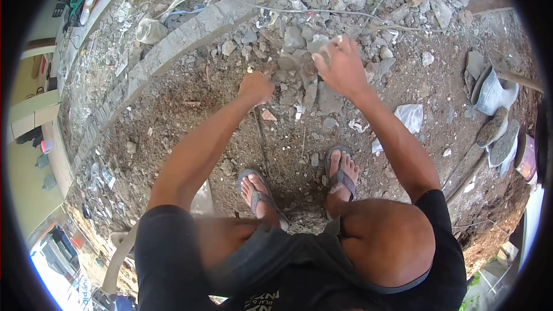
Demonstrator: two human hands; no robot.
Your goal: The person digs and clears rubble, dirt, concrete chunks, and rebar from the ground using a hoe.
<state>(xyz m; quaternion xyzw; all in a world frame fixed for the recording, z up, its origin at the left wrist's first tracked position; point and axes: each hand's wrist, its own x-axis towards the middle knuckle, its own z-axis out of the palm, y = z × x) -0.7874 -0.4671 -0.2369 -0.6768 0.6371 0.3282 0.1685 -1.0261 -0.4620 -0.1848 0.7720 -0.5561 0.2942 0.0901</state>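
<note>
My left hand (256,87) is closed in a loose fist low over the dirt, its fingers turned down and mostly out of sight. Whatever it may hold is hidden. To its right, my right hand (341,69) is raised over the rubble with fingers curved and the thumb apart from them. A grey stone (317,44) lies just beyond those fingertips; no grip on it shows. Between the hands are a rounded stone (286,61) and a long flat piece of rubble (310,95). A wider grey slab (330,99) lies below my right wrist.
A concrete curb (190,37) curves across the upper left. A thin cable (322,11) crosses the broken rubble. Crumpled plastic (409,118) lies right of my right forearm. Farther right are a grey boot (494,91) and a wooden handle (521,80). My sandalled feet (344,170) stand below.
</note>
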